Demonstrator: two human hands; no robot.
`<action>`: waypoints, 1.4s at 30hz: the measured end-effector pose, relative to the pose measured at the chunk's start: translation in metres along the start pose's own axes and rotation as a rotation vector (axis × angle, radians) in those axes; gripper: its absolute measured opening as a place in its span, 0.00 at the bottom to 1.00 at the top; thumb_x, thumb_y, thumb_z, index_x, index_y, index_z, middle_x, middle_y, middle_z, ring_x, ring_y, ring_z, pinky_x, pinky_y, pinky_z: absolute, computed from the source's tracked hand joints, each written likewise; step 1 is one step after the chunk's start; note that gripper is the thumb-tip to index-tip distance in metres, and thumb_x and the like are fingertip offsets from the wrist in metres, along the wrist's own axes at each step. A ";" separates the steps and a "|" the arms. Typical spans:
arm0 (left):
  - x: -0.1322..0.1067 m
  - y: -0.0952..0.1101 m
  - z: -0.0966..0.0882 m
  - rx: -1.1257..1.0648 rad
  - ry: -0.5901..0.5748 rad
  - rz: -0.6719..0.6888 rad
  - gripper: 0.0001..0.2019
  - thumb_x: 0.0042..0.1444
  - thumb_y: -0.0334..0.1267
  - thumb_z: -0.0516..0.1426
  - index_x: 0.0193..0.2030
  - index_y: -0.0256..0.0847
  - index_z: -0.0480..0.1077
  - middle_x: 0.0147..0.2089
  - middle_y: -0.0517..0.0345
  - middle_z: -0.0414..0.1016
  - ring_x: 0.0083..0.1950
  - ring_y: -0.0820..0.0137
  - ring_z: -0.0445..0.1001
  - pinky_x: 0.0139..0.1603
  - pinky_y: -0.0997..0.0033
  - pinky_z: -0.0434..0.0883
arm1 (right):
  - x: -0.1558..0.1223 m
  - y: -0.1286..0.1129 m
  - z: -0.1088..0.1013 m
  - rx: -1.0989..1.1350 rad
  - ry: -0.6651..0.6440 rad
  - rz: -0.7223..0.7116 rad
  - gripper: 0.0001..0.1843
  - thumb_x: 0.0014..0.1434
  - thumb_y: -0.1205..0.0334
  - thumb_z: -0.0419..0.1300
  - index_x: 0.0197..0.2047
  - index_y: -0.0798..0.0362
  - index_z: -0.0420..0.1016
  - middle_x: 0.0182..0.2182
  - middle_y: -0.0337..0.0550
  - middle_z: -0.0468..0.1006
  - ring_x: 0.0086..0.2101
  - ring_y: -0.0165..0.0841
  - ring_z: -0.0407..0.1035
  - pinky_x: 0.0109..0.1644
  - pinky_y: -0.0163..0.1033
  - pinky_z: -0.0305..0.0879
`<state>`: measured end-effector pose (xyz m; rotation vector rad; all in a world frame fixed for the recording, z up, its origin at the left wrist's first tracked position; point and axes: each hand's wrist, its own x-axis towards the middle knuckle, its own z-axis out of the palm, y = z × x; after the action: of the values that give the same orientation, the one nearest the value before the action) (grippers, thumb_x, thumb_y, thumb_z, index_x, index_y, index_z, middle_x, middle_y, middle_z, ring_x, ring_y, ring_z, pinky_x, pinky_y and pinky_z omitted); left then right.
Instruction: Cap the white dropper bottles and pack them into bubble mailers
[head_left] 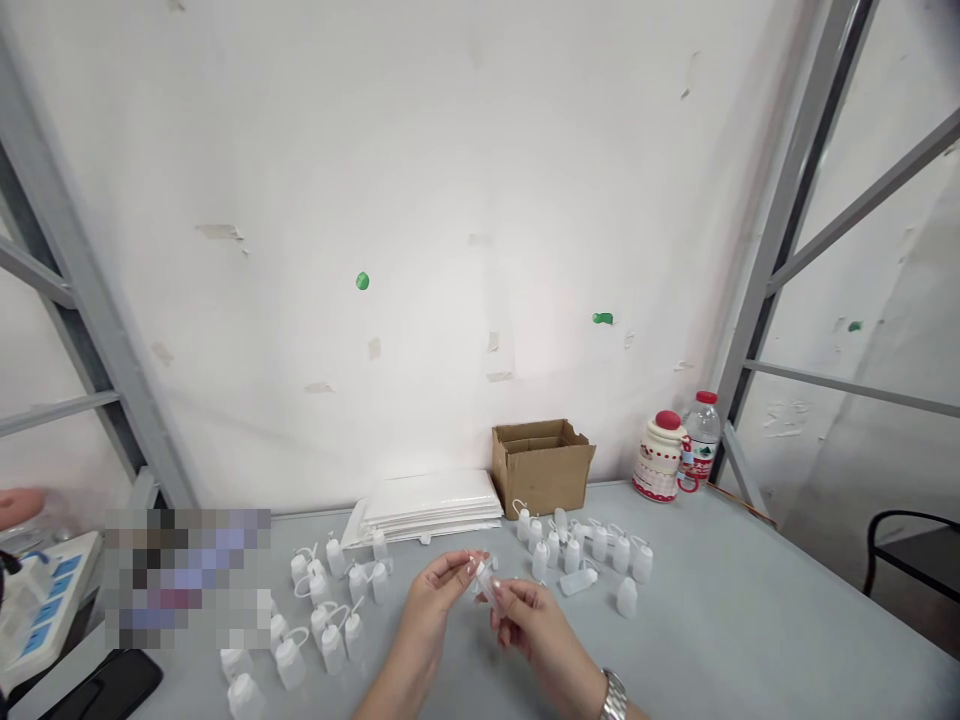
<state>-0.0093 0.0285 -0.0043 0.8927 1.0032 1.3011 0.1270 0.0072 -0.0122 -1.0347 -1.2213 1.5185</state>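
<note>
— What's on the bench (750,620)?
— White bottles, mostly upright: a left cluster (330,620) and a right cluster (600,548). One bottle (577,581) lies on its side.
— And at the back?
— A stack of white sheets (431,505), perhaps bags, beside an open box (541,466). Farther right, a red-lidded jar (661,455) just beside a water bottle (701,440). A dark flat thing (105,685) sits at the near left edge.

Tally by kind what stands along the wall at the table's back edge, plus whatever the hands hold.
Cardboard box: 1
Stack of white sheets: 1
Red-capped water bottle: 1
Red-lidded jar: 1
Small white bottle, held: 1
Total: 5
</note>
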 end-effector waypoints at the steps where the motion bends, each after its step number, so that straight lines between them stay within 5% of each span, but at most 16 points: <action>1: 0.000 0.002 0.000 0.020 -0.012 0.002 0.16 0.31 0.46 0.67 0.27 0.38 0.76 0.36 0.50 0.80 0.43 0.61 0.73 0.49 0.64 0.65 | 0.000 -0.003 -0.001 0.162 -0.075 0.078 0.25 0.45 0.39 0.59 0.25 0.56 0.69 0.15 0.32 0.60 0.16 0.22 0.49 0.23 0.32 0.51; 5: -0.002 0.007 0.000 0.060 -0.025 -0.002 0.14 0.32 0.44 0.67 0.26 0.38 0.76 0.34 0.51 0.80 0.40 0.62 0.74 0.46 0.65 0.66 | 0.001 -0.005 -0.003 0.434 -0.202 0.236 0.25 0.44 0.40 0.60 0.25 0.57 0.70 0.10 0.28 0.56 0.14 0.19 0.44 0.21 0.30 0.47; 15: -0.003 0.006 -0.004 -0.072 0.014 -0.114 0.13 0.30 0.38 0.68 0.26 0.36 0.76 0.33 0.51 0.80 0.38 0.65 0.74 0.47 0.67 0.66 | 0.009 0.006 0.001 0.152 0.024 0.085 0.31 0.30 0.40 0.68 0.27 0.53 0.61 0.14 0.34 0.73 0.14 0.24 0.60 0.21 0.30 0.52; 22: -0.007 0.016 0.000 -0.015 -0.082 0.037 0.11 0.34 0.40 0.67 0.26 0.38 0.75 0.32 0.53 0.79 0.38 0.66 0.74 0.45 0.67 0.66 | 0.001 0.001 0.002 0.410 -0.240 0.172 0.27 0.45 0.36 0.56 0.26 0.56 0.67 0.06 0.29 0.61 0.08 0.20 0.46 0.17 0.30 0.49; 29: -0.005 0.011 0.000 0.027 0.029 0.118 0.12 0.35 0.41 0.66 0.27 0.39 0.74 0.31 0.55 0.78 0.39 0.66 0.73 0.44 0.68 0.66 | 0.009 0.003 0.001 0.128 0.069 0.011 0.29 0.31 0.40 0.67 0.28 0.56 0.67 0.16 0.33 0.70 0.15 0.22 0.60 0.21 0.30 0.54; 37: -0.004 0.012 -0.002 0.127 -0.048 0.157 0.10 0.38 0.42 0.64 0.25 0.40 0.73 0.30 0.54 0.78 0.37 0.65 0.73 0.43 0.67 0.67 | 0.002 0.004 0.003 0.386 -0.147 0.223 0.28 0.40 0.36 0.61 0.22 0.57 0.67 0.11 0.31 0.63 0.13 0.21 0.55 0.20 0.30 0.53; 42: 0.001 0.004 -0.002 0.191 0.006 0.206 0.10 0.37 0.41 0.64 0.24 0.39 0.72 0.29 0.55 0.77 0.36 0.64 0.74 0.42 0.66 0.68 | 0.005 0.004 0.004 0.271 -0.032 0.157 0.30 0.38 0.35 0.61 0.25 0.59 0.69 0.16 0.37 0.70 0.14 0.23 0.61 0.22 0.31 0.56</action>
<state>-0.0123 0.0296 -0.0015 1.1630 1.0745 1.3956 0.1210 0.0105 -0.0161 -0.9455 -0.9402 1.7724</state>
